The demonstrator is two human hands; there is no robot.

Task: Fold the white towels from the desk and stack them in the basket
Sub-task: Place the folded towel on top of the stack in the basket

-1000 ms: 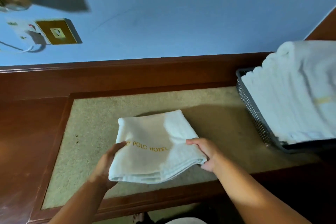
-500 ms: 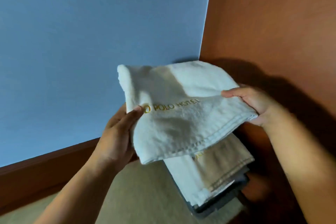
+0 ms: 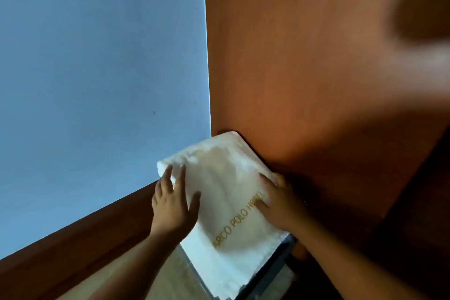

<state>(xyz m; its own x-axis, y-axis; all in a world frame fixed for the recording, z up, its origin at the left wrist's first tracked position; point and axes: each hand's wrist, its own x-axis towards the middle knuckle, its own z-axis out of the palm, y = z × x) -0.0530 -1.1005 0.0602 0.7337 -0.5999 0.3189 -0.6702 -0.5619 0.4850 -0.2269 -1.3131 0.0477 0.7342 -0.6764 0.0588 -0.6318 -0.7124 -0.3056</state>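
A folded white towel [image 3: 224, 178] with gold hotel lettering lies on top of the stack of white towels [image 3: 219, 273] in the dark basket [image 3: 275, 265] at the lower middle. My left hand [image 3: 174, 204] rests flat on the towel's left edge with fingers spread. My right hand [image 3: 277, 202] presses on the towel's right side, fingers laid over the lettering. Most of the basket is hidden under the towels; only its dark front corner shows.
A blue wall [image 3: 97, 80] fills the left. An orange-brown wooden panel [image 3: 316, 80] rises right behind the basket. The wooden desk rim [image 3: 97, 238] and a strip of beige desk top [image 3: 158, 280] show at the bottom left.
The towel was lifted from the desk, carried right in both hands, and now lies on the stack in the basket. Both hands went from pinching its edges to pressing flat on it.
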